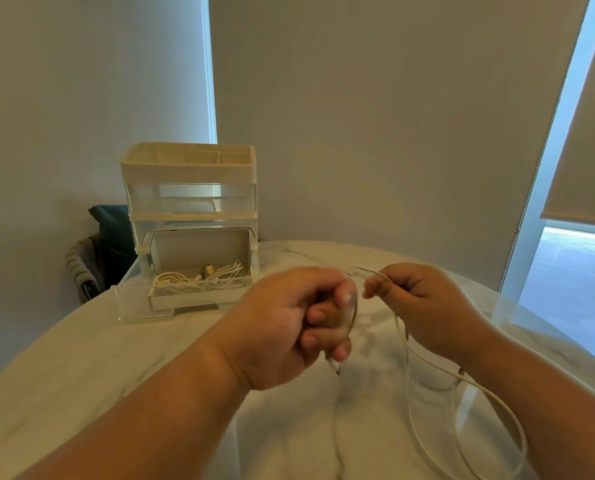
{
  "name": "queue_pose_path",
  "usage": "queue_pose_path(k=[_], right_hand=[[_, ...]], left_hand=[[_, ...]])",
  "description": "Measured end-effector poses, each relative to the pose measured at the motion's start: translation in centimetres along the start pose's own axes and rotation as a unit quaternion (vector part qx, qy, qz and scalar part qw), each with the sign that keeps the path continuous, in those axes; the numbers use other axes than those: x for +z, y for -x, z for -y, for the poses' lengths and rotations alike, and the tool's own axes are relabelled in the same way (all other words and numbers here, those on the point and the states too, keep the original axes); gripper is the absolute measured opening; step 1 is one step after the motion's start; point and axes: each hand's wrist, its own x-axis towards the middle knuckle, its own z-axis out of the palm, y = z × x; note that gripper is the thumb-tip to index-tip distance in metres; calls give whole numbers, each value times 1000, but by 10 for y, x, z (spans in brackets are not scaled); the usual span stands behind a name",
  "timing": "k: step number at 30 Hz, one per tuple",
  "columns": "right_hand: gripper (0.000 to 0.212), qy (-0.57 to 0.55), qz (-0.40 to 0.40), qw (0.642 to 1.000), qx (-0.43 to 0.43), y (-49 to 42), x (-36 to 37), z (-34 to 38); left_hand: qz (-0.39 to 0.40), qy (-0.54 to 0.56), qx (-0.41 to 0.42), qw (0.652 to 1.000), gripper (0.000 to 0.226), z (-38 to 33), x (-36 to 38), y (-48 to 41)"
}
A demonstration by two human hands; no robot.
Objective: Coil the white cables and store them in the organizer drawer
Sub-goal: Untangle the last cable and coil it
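Observation:
A white cable (427,362) runs between my two hands above the marble table and hangs in long loops toward the lower right. My left hand (289,323) grips one part of it in a closed fist, with a cable end poking out below the fingers. My right hand (417,303) pinches the cable between thumb and fingertips a short way to the right. Behind my left hand stands a clear and cream organizer (188,188). Its bottom drawer (133,303) is pulled out and holds several coiled white cables (199,277).
The round marble table (81,375) curves away at the left and right edges. A dark chair with a cushion (109,237) stands behind the organizer at the left. Roller blinds and a window (573,265) fill the right side.

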Motion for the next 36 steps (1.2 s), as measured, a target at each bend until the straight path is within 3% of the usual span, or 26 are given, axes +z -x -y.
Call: queue_pose_path(k=[3,7,12,15,19,22,24,28,31,34,36], right_hand=[[20,39,72,996,30,2,3,-11],[12,50,184,980,56,6,4,-8],[36,-114,178,974,85,2,-16,-9],[27,-170,175,964,104,-2,-22,-13],[58,-276,184,931,153,-3,-31,-21],[31,-288,204,917,185,-1,-32,-22],[13,-239,172,936,191,-2,-25,-18],[18,-132,44,982,126,-3,-14,3],[28,-226,-67,969,71,-3,-16,27],[58,-323,-23,945,-37,15,-24,60],[57,-210,75,969,-102,23,-15,83]], left_hand=[[-26,72,47,996,34,-10,-7,3],[-137,109,116,978,35,-15,-22,-1],[-250,104,148,951,41,-12,-44,-4],[-298,96,151,938,40,-12,-48,-5],[-366,89,155,913,36,-12,-56,-5],[-399,104,155,898,35,-12,-63,-3],[-402,110,154,896,34,-12,-66,-3],[-392,86,141,905,34,-10,-66,-3],[-393,61,132,908,35,-8,-61,-6],[-405,43,136,903,35,-5,-57,-11],[-407,16,136,903,33,-4,-57,-13]])
